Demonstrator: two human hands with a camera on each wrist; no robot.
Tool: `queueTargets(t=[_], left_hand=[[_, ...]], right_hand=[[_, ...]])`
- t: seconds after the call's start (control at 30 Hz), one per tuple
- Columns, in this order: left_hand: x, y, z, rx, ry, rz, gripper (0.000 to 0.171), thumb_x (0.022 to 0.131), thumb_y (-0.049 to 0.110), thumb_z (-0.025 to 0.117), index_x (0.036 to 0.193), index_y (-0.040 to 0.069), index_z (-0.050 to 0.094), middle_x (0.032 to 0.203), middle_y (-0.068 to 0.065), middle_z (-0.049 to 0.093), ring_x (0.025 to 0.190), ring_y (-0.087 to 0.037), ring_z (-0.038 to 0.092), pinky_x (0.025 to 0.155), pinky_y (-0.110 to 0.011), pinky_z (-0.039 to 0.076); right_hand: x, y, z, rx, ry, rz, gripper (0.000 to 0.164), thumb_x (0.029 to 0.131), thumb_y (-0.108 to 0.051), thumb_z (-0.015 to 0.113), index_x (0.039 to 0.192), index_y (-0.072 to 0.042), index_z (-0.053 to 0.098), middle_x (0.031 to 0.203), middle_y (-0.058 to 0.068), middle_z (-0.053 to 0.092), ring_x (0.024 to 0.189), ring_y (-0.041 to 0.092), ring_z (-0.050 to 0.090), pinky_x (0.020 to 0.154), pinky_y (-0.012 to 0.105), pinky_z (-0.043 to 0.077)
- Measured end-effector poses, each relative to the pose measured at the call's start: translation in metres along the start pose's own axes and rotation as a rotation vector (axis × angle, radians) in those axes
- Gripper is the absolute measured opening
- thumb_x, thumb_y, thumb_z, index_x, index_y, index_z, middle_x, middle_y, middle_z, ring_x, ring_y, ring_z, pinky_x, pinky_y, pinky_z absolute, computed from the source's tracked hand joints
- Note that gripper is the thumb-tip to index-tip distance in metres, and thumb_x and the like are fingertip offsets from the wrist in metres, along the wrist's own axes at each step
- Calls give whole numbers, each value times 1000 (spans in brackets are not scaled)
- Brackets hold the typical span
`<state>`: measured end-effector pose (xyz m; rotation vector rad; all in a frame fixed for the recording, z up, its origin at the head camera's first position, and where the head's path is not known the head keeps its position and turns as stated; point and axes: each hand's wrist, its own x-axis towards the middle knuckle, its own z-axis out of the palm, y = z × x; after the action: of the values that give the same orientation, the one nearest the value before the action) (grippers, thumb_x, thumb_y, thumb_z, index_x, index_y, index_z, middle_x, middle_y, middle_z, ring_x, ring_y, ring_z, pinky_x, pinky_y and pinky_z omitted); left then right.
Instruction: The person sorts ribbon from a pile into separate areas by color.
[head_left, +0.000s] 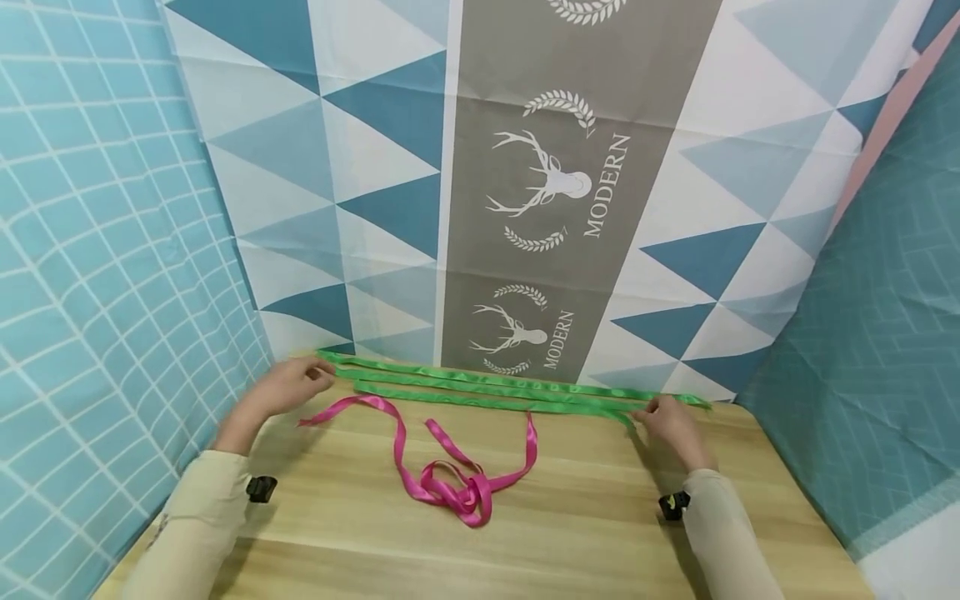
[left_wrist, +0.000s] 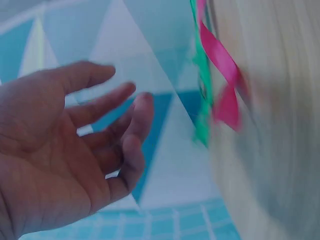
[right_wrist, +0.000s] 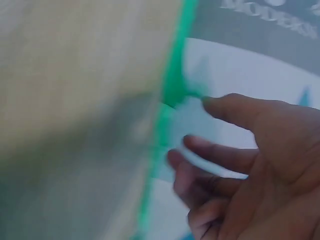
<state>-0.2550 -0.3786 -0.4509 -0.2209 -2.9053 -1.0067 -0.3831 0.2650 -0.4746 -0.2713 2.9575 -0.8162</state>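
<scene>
A green satin ribbon (head_left: 480, 384) lies in several long, nearly parallel runs along the table's back edge. In front of it, a magenta ribbon (head_left: 450, 497) is loosely looped, with its ends trailing left and right. My left hand (head_left: 288, 386) hovers by the green ribbon's left end. In the left wrist view its fingers (left_wrist: 142, 112) are loosely bent, apart from both ribbons. Near the front green run's right end is my right hand (head_left: 675, 427). The right wrist view shows its thumb and fingers spread; the thumb tip is beside the green ribbon (right_wrist: 175, 85), contact unclear.
The wooden table (head_left: 570, 525) meets a patterned cloth backdrop (head_left: 397, 208) behind the ribbons. A blue gridded cloth (head_left: 97, 250) hangs at the left, and a teal cloth (head_left: 877, 333) at the right. Dark wrist cameras sit at both cuffs.
</scene>
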Motion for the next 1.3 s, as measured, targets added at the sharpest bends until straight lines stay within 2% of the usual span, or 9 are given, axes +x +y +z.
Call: queueTargets(t=[0.1, 0.17, 0.27, 0.33, 0.53, 0.7, 0.83, 1.0, 1.3], left_hand=[[1, 26, 10, 23, -75, 91, 32, 105, 25, 60, 125, 0, 66, 115, -14, 67, 106, -34, 64, 84, -51, 52], [3, 42, 21, 27, -123, 154, 29, 105, 24, 61, 123, 2, 67, 112, -10, 68, 105, -31, 64, 84, -48, 53], [4, 63, 39, 22, -184, 236, 24, 103, 20, 63, 121, 4, 68, 108, -4, 68, 102, -26, 65, 82, -42, 54], [4, 76, 52, 26, -218, 285, 23, 102, 18, 64, 121, 6, 68, 107, -2, 68, 99, -22, 65, 82, -41, 54], [-1, 108, 89, 26, -285, 404, 26, 98, 18, 68, 122, 7, 69, 114, -5, 66, 102, -23, 63, 88, -46, 52], [-6, 125, 117, 110, -338, 480, 40, 93, 22, 74, 129, 7, 66, 127, -8, 61, 117, -27, 59, 97, -44, 48], [-11, 133, 132, 150, -409, 490, 54, 87, 23, 80, 137, 12, 62, 133, -6, 58, 118, -24, 57, 98, -43, 47], [-19, 134, 141, 163, -469, 408, 59, 84, 24, 82, 139, 17, 61, 136, -2, 57, 117, -17, 55, 96, -38, 47], [-42, 122, 125, 102, -459, 357, 34, 88, 13, 79, 121, 14, 70, 99, 7, 58, 86, -15, 55, 76, -30, 48]], right_hand=[[-10, -24, -19, -126, 43, -9, 37, 101, -30, 64, 83, 1, 59, 67, 11, 51, 55, 22, 45, 52, 39, 40], [-18, -41, -28, -178, 78, -19, 39, 101, -32, 63, 97, 7, 61, 85, 22, 61, 68, 31, 57, 59, 46, 48], [-28, -66, -31, -195, 111, -92, 46, 101, -32, 63, 122, 9, 61, 113, 29, 64, 93, 41, 64, 73, 55, 52], [-32, -82, -24, -168, 107, -181, 41, 102, -29, 65, 122, 6, 63, 110, 24, 66, 93, 38, 65, 74, 53, 53], [-43, -125, 24, -48, -94, -592, 21, 98, -16, 71, 115, -3, 70, 102, 5, 69, 88, 21, 65, 74, 40, 55], [-55, -149, 69, -80, -288, -716, 28, 96, -21, 73, 120, -8, 70, 110, 3, 68, 98, 24, 65, 84, 39, 53], [-60, -158, 98, -168, -325, -799, 32, 92, -23, 78, 119, -7, 71, 112, 3, 67, 100, 21, 64, 89, 36, 50], [-65, -155, 119, -294, -306, -823, 23, 88, -25, 82, 107, -15, 74, 95, -7, 62, 86, 6, 56, 78, 27, 49], [-76, -148, 110, -214, -357, -723, 8, 92, -18, 79, 89, -22, 73, 74, -21, 57, 65, -1, 51, 62, 26, 47]])
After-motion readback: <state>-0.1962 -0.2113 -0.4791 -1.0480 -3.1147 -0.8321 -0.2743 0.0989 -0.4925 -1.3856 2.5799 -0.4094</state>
